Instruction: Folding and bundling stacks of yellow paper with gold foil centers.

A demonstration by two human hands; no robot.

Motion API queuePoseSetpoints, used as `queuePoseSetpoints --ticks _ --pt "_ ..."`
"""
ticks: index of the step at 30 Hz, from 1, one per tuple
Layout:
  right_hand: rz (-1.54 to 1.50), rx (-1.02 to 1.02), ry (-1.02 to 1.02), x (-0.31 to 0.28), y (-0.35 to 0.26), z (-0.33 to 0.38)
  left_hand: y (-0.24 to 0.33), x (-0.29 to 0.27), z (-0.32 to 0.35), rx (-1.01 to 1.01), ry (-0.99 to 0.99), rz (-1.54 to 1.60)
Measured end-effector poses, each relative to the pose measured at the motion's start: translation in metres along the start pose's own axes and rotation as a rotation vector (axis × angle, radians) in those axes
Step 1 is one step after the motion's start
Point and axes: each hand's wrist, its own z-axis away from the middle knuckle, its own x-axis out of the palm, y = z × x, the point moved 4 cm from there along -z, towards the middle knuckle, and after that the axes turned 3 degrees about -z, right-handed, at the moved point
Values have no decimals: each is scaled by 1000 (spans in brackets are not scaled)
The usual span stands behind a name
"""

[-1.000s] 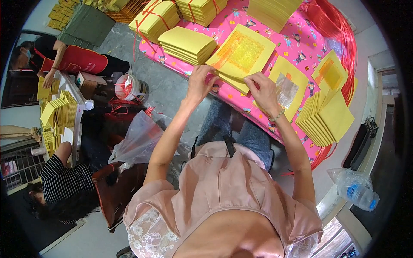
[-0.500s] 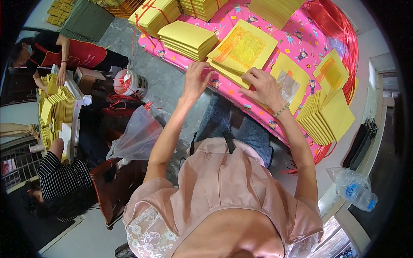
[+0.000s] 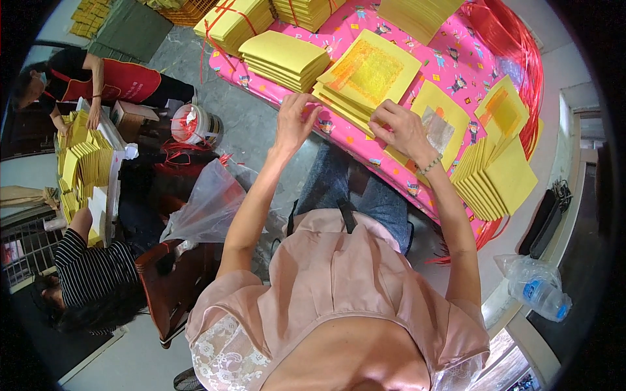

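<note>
A stack of yellow paper sheets (image 3: 375, 68), the top one bearing a gold and orange square, lies at the table's near edge. My left hand (image 3: 295, 124) is beside its left corner, fingers bent, thumb apart from them, nothing visible in them. My right hand (image 3: 403, 133) is closed at the stack's near right corner, where the sheet edges meet my thumb and fingers. Just past my left hand sits a pile of folded yellow paper (image 3: 283, 58). Beyond my right wrist lies a yellow sheet with a silvery patch (image 3: 438, 127), partly covered by my hand.
The pink patterned tablecloth (image 3: 329, 127) also carries tied yellow bundles (image 3: 238, 23), a fanned yellow stack (image 3: 479, 182) and red plastic strands (image 3: 505, 39). At left are a white bucket (image 3: 195, 127), a wooden chair (image 3: 166, 287) and two people handling yellow paper.
The lifted edge of the top sheets has come down nearer the stack. My right hand has shifted slightly right and its fingers have curled in; my left hand has barely moved.
</note>
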Motion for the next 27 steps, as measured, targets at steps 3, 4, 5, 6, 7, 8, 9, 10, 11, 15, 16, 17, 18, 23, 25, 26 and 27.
queuePoseSetpoints --ticks 3,4,5,6,7,8,9,10,11,15,16,17,18,23,25,26,27 --pt "6 -14 19 -1 -1 -1 6 0 -1 18 48 -2" --pt "15 -19 21 0 -1 -1 12 -1 -3 46 101 -12" --pt "24 -24 24 0 -1 0 16 -1 -6 48 102 -12" --pt "27 -25 26 0 -1 0 25 -2 -11 96 122 -67" --pt "44 -34 35 -1 -2 0 33 -2 -15 146 142 -121" --pt "61 -43 45 -1 -4 1 38 0 -18 185 147 -176" --pt "65 -47 49 -2 -5 1 38 1 -22 190 153 -177" --pt "63 -46 48 -2 -6 1 39 5 -26 247 103 -206" --pt "61 -45 46 -1 -7 1 41 8 -29 304 54 -235" --pt "27 23 10 -4 -16 0 35 17 -39 399 -133 -241" --pt "3 58 15 -6 -18 0 35 16 -40 409 -117 -239" --pt "5 55 20 -6 -20 -1 34 15 -41 413 -114 -241" --pt "22 47 56 -8 -21 -2 33 18 -44 426 -134 -245" --pt "25 71 61 2 7 0 37 22 -55 424 -169 -234" --pt "-43 146 89 -6 9 -9 43 17 -55 386 -188 -231" --pt "-136 244 74 -11 17 -13 50 13 -56 397 -91 -225" --pt "-230 344 58 -16 23 -15 55 9 -55 407 5 -218"
